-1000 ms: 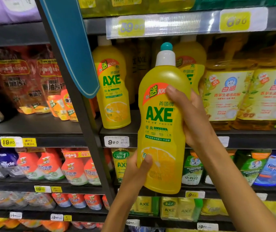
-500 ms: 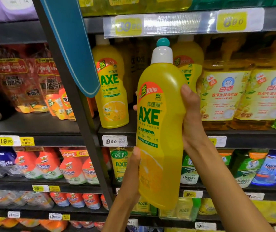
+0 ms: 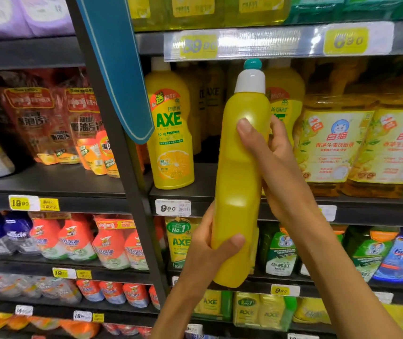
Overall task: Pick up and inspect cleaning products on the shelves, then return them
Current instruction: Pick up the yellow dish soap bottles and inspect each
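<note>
As held, yellow bottle (image 3: pixel 238 192) label side hidden.

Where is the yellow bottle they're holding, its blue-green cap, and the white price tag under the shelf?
yellow bottle (image 3: pixel 238 192): head view, on its plain narrow side, between the two hands.
cap (image 3: pixel 252 64): head view, on the rounded teal tip.
price tag (image 3: pixel 173 207): head view, on the white label's middle, at the shelf edge.

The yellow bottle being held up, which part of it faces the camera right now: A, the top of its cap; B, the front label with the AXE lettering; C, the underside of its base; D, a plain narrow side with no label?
D: the yellow bottle shows only bare yellow plastic, held by the left hand low down and the right hand higher up.
</note>
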